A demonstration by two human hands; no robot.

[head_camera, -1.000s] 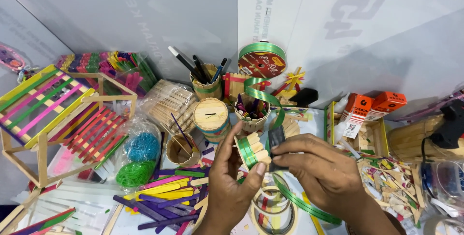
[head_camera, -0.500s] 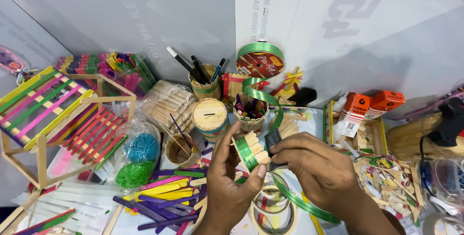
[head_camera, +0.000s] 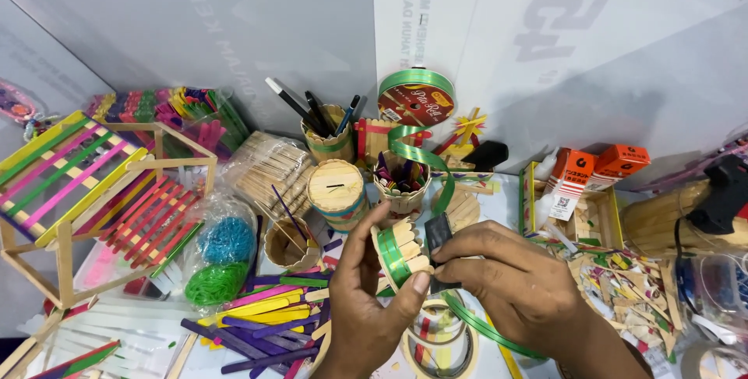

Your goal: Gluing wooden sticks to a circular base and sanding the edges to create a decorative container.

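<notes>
On the cluttered counter (head_camera: pixel 499 192), a large frame of coloured wooden sticks (head_camera: pixel 86 192) stands at the left. A spool of shiny green ribbon (head_camera: pixel 415 97) leans at the far wall, its strip (head_camera: pixel 425 162) trailing near. At near centre, the left hand (head_camera: pixel 366 309) pinches a small cup of plain wooden sticks (head_camera: pixel 401 248); the green band looks already wound around it. The right hand (head_camera: pixel 518 289) pinches a small dark tool (head_camera: pixel 439 237) beside it; trimming or fixing the ribbon's end seems left.

Cluttered table (head_camera: pixel 499 192), coloured craft sticks (head_camera: pixel 257 324), stick cups (head_camera: pixel 336 192), probably tape rolls (head_camera: pixel 436 340)
</notes>
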